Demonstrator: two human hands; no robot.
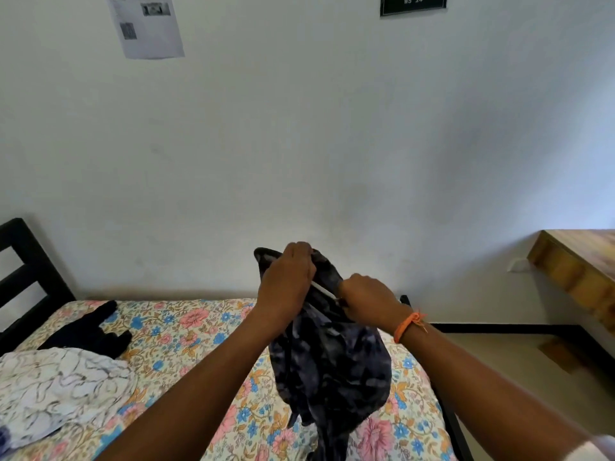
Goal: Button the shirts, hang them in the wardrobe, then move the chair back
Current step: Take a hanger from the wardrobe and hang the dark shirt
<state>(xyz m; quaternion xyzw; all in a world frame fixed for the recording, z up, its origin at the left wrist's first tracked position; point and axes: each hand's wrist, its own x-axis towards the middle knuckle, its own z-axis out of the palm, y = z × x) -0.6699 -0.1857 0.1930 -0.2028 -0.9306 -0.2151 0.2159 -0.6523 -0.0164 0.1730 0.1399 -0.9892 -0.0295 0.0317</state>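
I hold a dark blue-grey patterned shirt [332, 361] up above the bed; its lower part hangs down onto the bedsheet. My left hand [289, 274] grips the shirt's top near the collar. Just right of it and lower, my right hand [364, 296] grips the fabric. A thin white bar, perhaps part of a hanger [321, 289], shows between the two hands. A white shirt with dark squiggly lines [56, 390] lies crumpled at the bed's left. A black garment [90, 334] lies behind it.
The bed with its floral sheet [186, 331] fills the lower view, against a white wall. Its black headboard [23, 271] stands at the left and a black frame edge [449, 424] runs along the right. A wooden desk [579, 264] stands at the right.
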